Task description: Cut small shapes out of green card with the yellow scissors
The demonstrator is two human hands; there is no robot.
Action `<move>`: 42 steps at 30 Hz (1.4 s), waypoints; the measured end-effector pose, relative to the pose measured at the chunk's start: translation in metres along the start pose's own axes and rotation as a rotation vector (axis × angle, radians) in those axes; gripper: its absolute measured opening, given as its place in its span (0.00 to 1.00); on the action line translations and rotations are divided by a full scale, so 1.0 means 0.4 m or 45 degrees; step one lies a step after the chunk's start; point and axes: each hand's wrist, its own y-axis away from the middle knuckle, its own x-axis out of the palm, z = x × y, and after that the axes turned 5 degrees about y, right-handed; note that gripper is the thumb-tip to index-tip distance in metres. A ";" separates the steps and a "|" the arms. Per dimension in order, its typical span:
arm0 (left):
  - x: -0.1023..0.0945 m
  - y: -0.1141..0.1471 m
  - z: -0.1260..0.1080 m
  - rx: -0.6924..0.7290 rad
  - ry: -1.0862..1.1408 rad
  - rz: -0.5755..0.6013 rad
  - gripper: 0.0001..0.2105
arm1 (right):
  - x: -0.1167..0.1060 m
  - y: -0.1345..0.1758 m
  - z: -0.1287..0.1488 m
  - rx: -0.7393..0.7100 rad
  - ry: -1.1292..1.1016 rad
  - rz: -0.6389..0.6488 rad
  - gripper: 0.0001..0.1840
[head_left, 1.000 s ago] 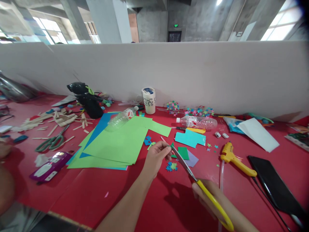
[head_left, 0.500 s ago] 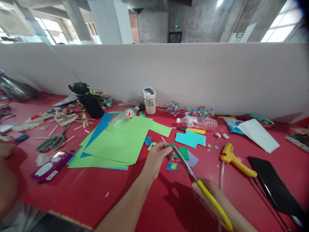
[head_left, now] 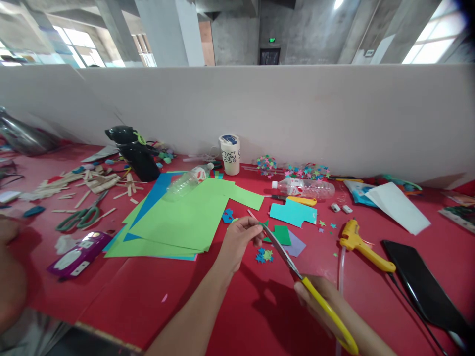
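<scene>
Far left edge: a blurred arm of another person [head_left: 9, 277] low at the frame's side, over the red surface [head_left: 148, 296].
Purple packet [head_left: 77, 254]: lies flat near that arm, just left of the paper stack.
Green scissors [head_left: 79, 215]: flat on the surface, behind the purple packet, among scattered wooden sticks [head_left: 92, 183].
Black object [head_left: 133, 153]: stands behind the sticks, close to the white partition wall [head_left: 297, 113].
Green paper sheets [head_left: 181, 217]: a fanned stack with a blue sheet [head_left: 156, 195] showing beneath; an empty clear bottle [head_left: 187, 180] lies on the stack's far edge.
White cup [head_left: 230, 154]: upright behind the paper, near the wall.
Left hand [head_left: 239, 240]: fingers pinched shut on a small green paper scrap [head_left: 264, 225], held just above the surface to the right of the paper stack.
Yellow scissors [head_left: 308, 287]: blades point up-left, their tips meeting the scrap at the left fingertips; blades look nearly together.
Right hand [head_left: 322, 301]: wrapped around the yellow handles, low in the frame, partly cut off by the bottom edge.
Paper offcuts [head_left: 285, 237]: green, lilac and teal pieces with tiny stars lie flat just beyond the scissor blades.
Second bottle [head_left: 304, 188]: on its side behind the teal piece.
Yellow glue gun [head_left: 361, 242]: flat on the surface to the right of the offcuts.
Black flat object [head_left: 423, 287]: lies at the far right, beside the glue gun.
White sheet [head_left: 397, 205]: behind the glue gun.
</scene>
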 end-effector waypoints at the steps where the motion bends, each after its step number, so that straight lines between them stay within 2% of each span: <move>1: -0.001 0.000 -0.001 -0.008 0.005 -0.001 0.06 | -0.002 0.001 0.001 0.005 -0.009 0.012 0.25; 8: -0.004 -0.001 -0.003 -0.071 0.010 0.008 0.06 | -0.009 0.018 0.013 0.091 -0.081 0.032 0.28; 16: -0.002 0.002 0.001 -0.080 0.038 0.023 0.06 | -0.019 0.017 0.011 -0.008 0.004 0.124 0.29; 38: -0.003 0.002 0.007 -0.046 0.027 0.027 0.06 | -0.008 0.007 -0.003 0.019 0.035 0.006 0.26; 42: -0.003 0.003 0.006 -0.041 0.025 0.033 0.06 | -0.011 0.007 -0.005 0.006 0.031 0.032 0.25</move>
